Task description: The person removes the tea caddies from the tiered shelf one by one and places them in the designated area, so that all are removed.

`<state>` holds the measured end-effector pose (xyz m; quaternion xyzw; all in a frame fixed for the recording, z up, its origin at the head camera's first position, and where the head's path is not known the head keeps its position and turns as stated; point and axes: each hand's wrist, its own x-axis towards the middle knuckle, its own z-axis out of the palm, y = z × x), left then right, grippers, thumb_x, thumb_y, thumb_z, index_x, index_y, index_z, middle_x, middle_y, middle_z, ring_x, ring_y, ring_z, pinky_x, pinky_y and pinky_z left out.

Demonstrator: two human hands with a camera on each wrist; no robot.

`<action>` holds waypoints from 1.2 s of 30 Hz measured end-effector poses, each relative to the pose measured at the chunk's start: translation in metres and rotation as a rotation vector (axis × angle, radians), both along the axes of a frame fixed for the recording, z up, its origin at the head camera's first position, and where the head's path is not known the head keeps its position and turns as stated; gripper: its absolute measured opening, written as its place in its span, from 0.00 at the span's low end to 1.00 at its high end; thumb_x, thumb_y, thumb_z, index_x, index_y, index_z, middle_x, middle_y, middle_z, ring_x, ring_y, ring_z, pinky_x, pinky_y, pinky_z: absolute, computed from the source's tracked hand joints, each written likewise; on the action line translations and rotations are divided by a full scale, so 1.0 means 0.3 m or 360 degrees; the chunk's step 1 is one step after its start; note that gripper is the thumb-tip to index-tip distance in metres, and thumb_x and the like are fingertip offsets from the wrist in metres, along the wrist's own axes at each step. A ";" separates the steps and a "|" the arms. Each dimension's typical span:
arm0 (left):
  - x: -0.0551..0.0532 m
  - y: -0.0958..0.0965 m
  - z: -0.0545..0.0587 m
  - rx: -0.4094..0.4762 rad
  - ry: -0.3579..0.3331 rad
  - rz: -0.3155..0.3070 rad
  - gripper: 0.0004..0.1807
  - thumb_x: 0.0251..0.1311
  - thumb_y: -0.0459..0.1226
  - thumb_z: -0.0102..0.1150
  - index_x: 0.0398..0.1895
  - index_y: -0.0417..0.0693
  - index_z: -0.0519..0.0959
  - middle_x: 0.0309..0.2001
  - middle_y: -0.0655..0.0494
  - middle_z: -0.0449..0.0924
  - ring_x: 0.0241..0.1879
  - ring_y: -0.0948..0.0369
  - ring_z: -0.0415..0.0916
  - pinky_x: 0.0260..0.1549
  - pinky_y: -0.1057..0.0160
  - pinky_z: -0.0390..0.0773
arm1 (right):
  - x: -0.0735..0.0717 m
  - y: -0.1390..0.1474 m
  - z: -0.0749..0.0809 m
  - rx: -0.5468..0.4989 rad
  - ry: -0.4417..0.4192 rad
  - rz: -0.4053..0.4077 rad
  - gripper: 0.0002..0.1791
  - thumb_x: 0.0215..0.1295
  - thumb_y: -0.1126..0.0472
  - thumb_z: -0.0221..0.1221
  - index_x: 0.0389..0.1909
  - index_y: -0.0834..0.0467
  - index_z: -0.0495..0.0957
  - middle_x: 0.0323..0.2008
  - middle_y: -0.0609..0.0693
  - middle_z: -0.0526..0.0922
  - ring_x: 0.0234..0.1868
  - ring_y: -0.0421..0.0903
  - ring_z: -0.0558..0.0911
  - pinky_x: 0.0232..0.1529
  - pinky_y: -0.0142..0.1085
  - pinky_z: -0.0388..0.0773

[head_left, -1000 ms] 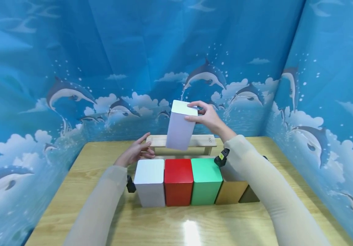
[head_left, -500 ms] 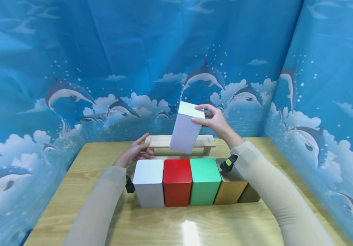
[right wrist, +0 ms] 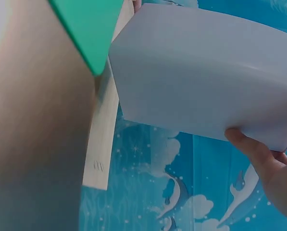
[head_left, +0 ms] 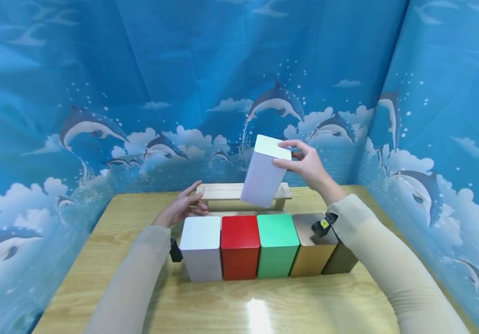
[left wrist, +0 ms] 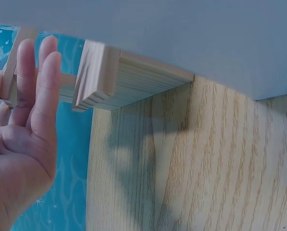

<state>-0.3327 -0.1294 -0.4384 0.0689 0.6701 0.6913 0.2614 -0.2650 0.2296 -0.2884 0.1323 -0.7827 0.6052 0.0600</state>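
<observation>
My right hand (head_left: 308,164) pinches the upper right side of a tall white box (head_left: 264,174), thumb on its front face. That box hangs tilted in the air, in front of the right part of a pale wooden rack (head_left: 222,191). At the rack's left end my left hand (head_left: 182,206) holds the top board's end with thumb and forefinger, the other fingers stretched out. The left wrist view has the left hand (left wrist: 28,120) beside the wooden rail. In the right wrist view the white box (right wrist: 196,72) shows its underside edge towards the rack.
Before the rack stands a row of upright boxes: white (head_left: 201,246), red (head_left: 240,246), green (head_left: 278,246), bronze (head_left: 314,250) and dark brown (head_left: 341,257), the last partly behind my right sleeve. A wood-grain table (head_left: 206,306) carries them. Blue dolphin-print cloth (head_left: 172,69) hangs behind.
My right hand has moved to the right with the white box, which still hangs tilted. The left hand stays at the rack's left end.
</observation>
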 end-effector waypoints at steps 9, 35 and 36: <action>-0.004 -0.005 0.000 0.0018 -0.0015 0.0005 0.35 0.70 0.43 0.44 0.74 0.67 0.41 0.32 0.43 0.80 0.37 0.46 0.81 0.45 0.48 0.77 | 0.035 0.085 -0.001 -0.0055 0.0064 -0.0114 0.26 0.53 0.56 0.68 0.54 0.56 0.73 0.56 0.55 0.70 0.44 0.51 0.76 0.38 0.34 0.80; -0.004 -0.006 -0.012 0.0012 -0.0042 0.0048 0.35 0.68 0.46 0.48 0.73 0.72 0.43 0.32 0.44 0.80 0.36 0.48 0.81 0.44 0.48 0.77 | 0.166 0.340 0.003 -0.0127 0.0282 -0.0377 0.21 0.57 0.64 0.64 0.52 0.58 0.74 0.56 0.51 0.64 0.40 0.42 0.77 0.32 0.25 0.79; -0.008 -0.006 -0.019 0.0010 -0.0037 0.0059 0.35 0.67 0.47 0.48 0.72 0.72 0.44 0.32 0.44 0.80 0.35 0.48 0.81 0.44 0.48 0.78 | 0.170 0.349 0.002 -0.0146 0.0292 -0.0382 0.21 0.57 0.65 0.64 0.52 0.58 0.74 0.56 0.50 0.63 0.40 0.42 0.77 0.32 0.25 0.79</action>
